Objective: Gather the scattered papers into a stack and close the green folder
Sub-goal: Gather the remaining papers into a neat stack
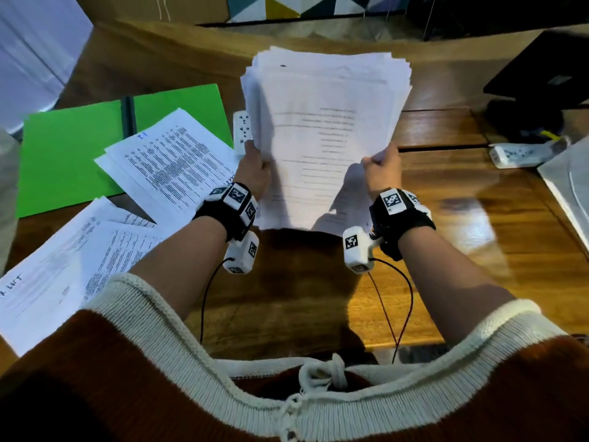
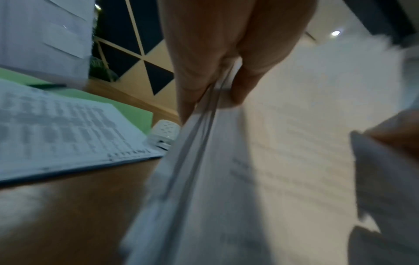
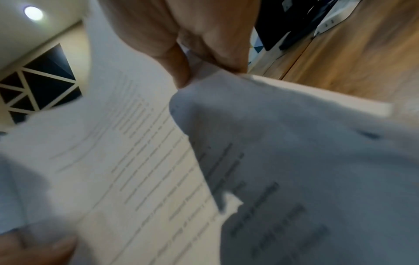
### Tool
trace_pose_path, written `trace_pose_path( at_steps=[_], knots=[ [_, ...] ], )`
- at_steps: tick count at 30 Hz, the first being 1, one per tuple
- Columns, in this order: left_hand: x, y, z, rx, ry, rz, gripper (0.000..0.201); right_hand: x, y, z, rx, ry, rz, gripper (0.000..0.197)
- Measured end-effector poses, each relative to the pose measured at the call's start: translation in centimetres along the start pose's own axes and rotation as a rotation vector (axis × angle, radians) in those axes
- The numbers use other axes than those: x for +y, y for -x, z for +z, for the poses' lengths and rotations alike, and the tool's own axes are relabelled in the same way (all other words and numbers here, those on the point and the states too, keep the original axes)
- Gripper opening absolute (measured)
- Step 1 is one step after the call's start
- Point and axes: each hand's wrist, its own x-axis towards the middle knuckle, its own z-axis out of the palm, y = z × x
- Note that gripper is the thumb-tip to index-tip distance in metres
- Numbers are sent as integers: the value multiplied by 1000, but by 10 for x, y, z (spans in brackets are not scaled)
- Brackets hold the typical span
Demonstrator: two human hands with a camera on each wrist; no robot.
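A thick stack of white printed papers point(image 1: 325, 129) is held upright above the wooden table, its edges uneven. My left hand point(image 1: 255, 169) grips the stack's left edge and my right hand point(image 1: 381, 169) grips its right edge. In the left wrist view my fingers point(image 2: 192, 86) pinch the paper stack point(image 2: 260, 161) by its edge. In the right wrist view my fingers point(image 3: 181, 71) pinch the sheets point(image 3: 283, 161). The green folder point(image 1: 73, 154) lies open at the left, with loose printed sheets point(image 1: 172, 161) partly on it. More loose papers point(image 1: 63, 269) lie at the near left.
A white power strip point(image 1: 242, 130) lies behind the stack, another white power strip point(image 1: 519, 154) at the right. A dark laptop point(image 1: 541, 68) stands at the far right, and a grey tray edge point(image 1: 570, 186) is beside it. The wooden table point(image 1: 446, 218) shows between my arms.
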Motion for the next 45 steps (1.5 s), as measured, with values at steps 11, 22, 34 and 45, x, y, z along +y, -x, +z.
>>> trace_pose_path(
  at_steps=[11, 22, 34, 45],
  knots=[
    [-29, 6, 47, -438, -177, -304, 70, 56, -3, -2, -243, 534, 429, 42],
    [-35, -1, 47, -467, -144, -291, 79, 59, -7, -3, -410, 473, 368, 61],
    [-79, -23, -43, -207, -361, -275, 66, 3, 15, 70, -339, 963, 64, 75],
    [-190, -47, -150, -250, -571, -419, 51, -51, 54, 189, -678, 986, -395, 62]
  ],
)
